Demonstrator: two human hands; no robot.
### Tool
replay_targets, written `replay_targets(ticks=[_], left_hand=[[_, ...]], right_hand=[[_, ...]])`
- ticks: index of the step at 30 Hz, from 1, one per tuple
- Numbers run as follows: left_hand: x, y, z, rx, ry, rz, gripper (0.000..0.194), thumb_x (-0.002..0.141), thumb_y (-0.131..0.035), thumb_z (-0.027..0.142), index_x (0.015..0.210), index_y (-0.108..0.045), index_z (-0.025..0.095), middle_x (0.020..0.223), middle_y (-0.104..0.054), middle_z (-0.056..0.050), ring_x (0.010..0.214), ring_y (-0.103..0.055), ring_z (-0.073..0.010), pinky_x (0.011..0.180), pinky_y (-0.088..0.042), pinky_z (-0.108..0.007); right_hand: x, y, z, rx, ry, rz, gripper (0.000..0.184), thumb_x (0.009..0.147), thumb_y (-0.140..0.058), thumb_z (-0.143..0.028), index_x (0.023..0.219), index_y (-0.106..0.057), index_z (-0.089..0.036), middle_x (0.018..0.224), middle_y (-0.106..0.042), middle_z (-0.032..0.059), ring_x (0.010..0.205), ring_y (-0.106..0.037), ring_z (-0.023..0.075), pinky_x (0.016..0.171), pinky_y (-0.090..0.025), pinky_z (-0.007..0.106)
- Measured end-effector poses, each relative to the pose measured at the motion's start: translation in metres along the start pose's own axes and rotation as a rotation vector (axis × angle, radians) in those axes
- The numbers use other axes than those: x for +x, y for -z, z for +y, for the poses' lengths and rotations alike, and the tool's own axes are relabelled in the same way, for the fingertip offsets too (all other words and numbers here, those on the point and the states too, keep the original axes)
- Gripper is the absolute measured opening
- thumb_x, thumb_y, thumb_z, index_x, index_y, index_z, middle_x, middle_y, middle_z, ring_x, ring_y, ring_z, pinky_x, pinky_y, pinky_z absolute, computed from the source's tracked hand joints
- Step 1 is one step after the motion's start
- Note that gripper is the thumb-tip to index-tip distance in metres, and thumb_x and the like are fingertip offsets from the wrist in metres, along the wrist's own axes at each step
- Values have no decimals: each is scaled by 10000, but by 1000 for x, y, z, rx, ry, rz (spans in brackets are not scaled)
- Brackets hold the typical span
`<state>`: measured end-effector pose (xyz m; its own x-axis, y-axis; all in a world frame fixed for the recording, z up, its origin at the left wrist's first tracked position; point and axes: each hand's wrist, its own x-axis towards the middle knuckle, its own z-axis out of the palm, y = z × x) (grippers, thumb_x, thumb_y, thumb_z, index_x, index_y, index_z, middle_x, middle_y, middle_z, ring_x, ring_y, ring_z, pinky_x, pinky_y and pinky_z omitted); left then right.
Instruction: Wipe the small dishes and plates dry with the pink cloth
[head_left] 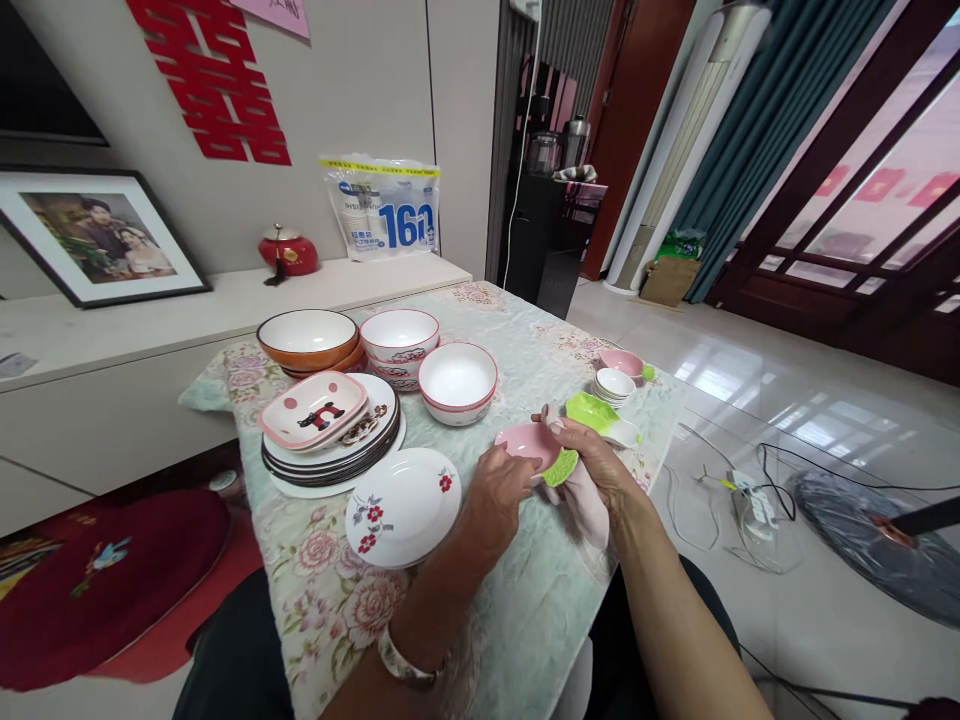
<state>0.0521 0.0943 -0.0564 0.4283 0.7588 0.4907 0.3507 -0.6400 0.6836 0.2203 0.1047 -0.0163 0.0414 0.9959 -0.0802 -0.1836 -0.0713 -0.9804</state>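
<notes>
My left hand [499, 500] is closed on the near left rim of a small pink dish [531, 441] with a green leaf-shaped end. My right hand [596, 465] grips a pale pink cloth [583, 505], which touches the dish's right side and hangs below it. The dish is held above the table in front of me. Close beyond my right hand lie a green leaf-shaped dish [590, 411], a stack of small white bowls [615, 384] and another pink dish [621, 362]. A white floral plate [405, 510] lies left of my left hand.
Stacked plates [337, 465] carry a pink square dish [311, 410] at the table's left. Behind stand white red-rimmed bowls [459, 378] and orange bowls [307, 340]. A floral cloth covers the table [510, 610]. Cables and a power strip [754, 505] lie on the floor at right.
</notes>
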Motion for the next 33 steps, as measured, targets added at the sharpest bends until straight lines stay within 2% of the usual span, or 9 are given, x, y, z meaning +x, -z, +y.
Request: replay_targets(ticks=[3, 8, 10, 12, 15, 18, 25, 28, 33], left_hand=[[0, -3, -8, 42, -49, 33, 225, 884, -494, 148, 898, -703, 228, 852, -711, -73, 1010, -599, -272, 1043, -366, -502], [-2, -2, -13, 33, 44, 131, 157, 863, -549, 167, 807, -692, 198, 1369, -575, -122, 1371, -377, -345, 1115, -314, -559], [-2, -3, -10, -76, 137, 184, 199, 838, -562, 153, 978, -695, 203, 1503, -438, -125, 1404, -348, -334, 1142, -294, -558], [-1, -4, -4, -313, 251, 246, 460, 792, -576, 129, 1245, -594, 210, 1545, -373, -133, 1418, -353, -307, 1158, -306, -520], [3, -6, 11, -847, 498, 291, 759, 721, -626, 161, 1435, -372, 213, 1487, -451, -143, 1328, -488, -294, 1062, -458, -447], [8, -3, 24, -1159, 698, 249, 737, 716, -631, 229, 1406, -372, 216, 1369, -551, -143, 1153, -611, -299, 856, -578, -426], [-1, -3, 11, -1087, 770, 200, 569, 606, -516, 139, 1173, -527, 186, 1035, -650, -83, 836, -652, -214, 607, -539, -289], [-4, -6, 8, -1000, 809, 231, 487, 592, -532, 139, 1078, -553, 174, 926, -649, -59, 794, -641, -198, 617, -508, -273], [1, -7, 19, -1093, 856, 246, 617, 580, -623, 157, 1185, -500, 179, 1038, -666, -77, 893, -659, -220, 722, -523, -311]], right_hand=[[0, 4, -4, 12, -121, -56, 263, 644, -761, -283, 875, -739, -159, 720, -689, 12, 632, -600, 168, 608, -457, 276], [8, -1, 6, -70, -64, 76, 342, 554, -665, -171, 882, -757, -153, 652, -664, -24, 563, -526, 125, 553, -378, 240], [11, -4, 11, -64, -68, 137, 389, 532, -647, -174, 903, -761, -151, 631, -664, -26, 537, -513, 127, 537, -359, 243], [13, -5, 14, -54, -75, 174, 419, 527, -647, -189, 928, -761, -150, 638, -674, -20, 536, -518, 135, 535, -353, 246], [14, -4, 17, -65, -40, 166, 419, 536, -645, -194, 937, -761, -154, 696, -698, -9, 582, -541, 140, 566, -369, 246], [12, -4, 17, -129, 21, 95, 394, 578, -624, -196, 945, -763, -166, 748, -705, -4, 622, -548, 143, 596, -387, 249], [5, -2, 12, -131, 18, -73, 296, 735, -723, -449, 817, -710, -165, 732, -645, 2, 655, -523, 141, 600, -394, 246], [4, 1, 11, -123, -18, -116, 458, 788, -649, -616, 676, -617, -173, 639, -583, -10, 585, -459, 126, 555, -368, 252], [3, -1, 5, -196, -7, -158, 448, 787, -640, -615, 669, -619, -183, 714, -642, 17, 687, -540, 170, 676, -453, 296]])
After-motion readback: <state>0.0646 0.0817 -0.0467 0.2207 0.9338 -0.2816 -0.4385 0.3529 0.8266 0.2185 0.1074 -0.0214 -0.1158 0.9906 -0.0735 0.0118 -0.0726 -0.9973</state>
